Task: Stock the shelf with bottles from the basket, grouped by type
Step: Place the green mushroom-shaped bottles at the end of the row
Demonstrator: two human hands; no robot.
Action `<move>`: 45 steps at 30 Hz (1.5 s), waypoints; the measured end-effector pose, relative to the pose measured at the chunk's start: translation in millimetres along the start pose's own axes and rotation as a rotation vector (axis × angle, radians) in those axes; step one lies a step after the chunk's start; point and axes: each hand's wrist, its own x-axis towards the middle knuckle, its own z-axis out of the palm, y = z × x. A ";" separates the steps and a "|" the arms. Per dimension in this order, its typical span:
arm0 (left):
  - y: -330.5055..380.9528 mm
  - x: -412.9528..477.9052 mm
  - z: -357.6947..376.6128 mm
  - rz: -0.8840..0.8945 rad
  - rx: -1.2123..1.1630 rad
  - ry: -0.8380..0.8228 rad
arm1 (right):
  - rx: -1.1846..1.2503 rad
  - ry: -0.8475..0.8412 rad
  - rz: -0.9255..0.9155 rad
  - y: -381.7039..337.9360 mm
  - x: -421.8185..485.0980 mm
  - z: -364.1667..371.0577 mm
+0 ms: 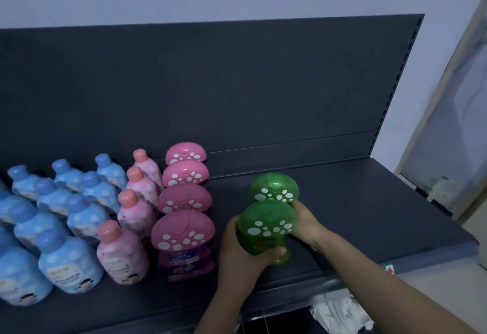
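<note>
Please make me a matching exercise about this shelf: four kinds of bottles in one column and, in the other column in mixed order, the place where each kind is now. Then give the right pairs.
Bottles
1. blue bottles
2. pale pink bottles with coral caps
3. pink mushroom-cap bottles
4. green mushroom-cap bottles

Places
a. held by the left hand and the right hand
b. farthest left on the shelf, in several rows
c. single row between the blue group and the mushroom caps
d. row of four just left of the hands

Pairs: 1-b, 2-c, 3-d, 4-a
</note>
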 end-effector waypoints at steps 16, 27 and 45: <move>-6.0 30.0 63.7 0.014 0.247 0.548 | 0.434 -0.117 0.197 -14.7 79.1 7.8; -16.1 93.2 55.0 0.010 0.328 0.709 | 0.670 -0.071 0.290 -32.7 146.1 36.6; -29.4 99.1 45.6 0.038 0.286 0.666 | 0.493 -0.140 0.243 -39.0 147.8 32.4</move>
